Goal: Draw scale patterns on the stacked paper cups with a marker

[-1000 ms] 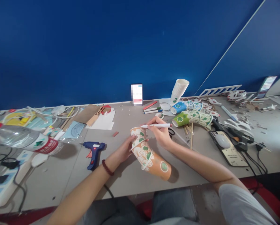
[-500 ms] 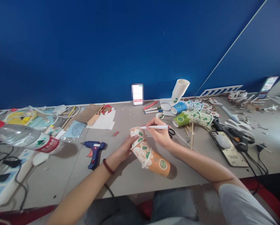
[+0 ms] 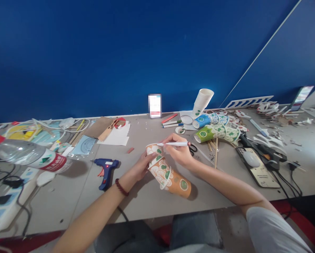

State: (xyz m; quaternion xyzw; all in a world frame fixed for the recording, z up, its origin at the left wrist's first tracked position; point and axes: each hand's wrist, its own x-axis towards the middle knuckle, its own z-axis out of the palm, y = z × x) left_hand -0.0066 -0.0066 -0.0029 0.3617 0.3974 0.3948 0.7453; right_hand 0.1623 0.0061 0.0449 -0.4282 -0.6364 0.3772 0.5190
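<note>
A bent row of joined orange paper cups (image 3: pixel 161 172), printed with green leaves and white lines, lies on the table in front of me. My left hand (image 3: pixel 144 165) is closed around the upper cup, thumb across its side. In my right hand (image 3: pixel 179 151) is a white marker pen (image 3: pixel 177 143), pinched like a writing tool, its tip at the rim of that upper cup. Whether the tip touches the rim I cannot tell. Just past my right hand lie black-handled scissors (image 3: pixel 192 149).
A blue glue gun (image 3: pixel 107 170) and a water bottle (image 3: pixel 33 156) lie to the left. At the back right are a stack of white cups (image 3: pixel 203 102), green joined cups (image 3: pixel 216 133) and blue ones (image 3: pixel 202 121). A phone (image 3: pixel 155 106) stands by the wall.
The marker and my right hand have shifted very slightly left. My left hand and the orange cups are practically unmoved.
</note>
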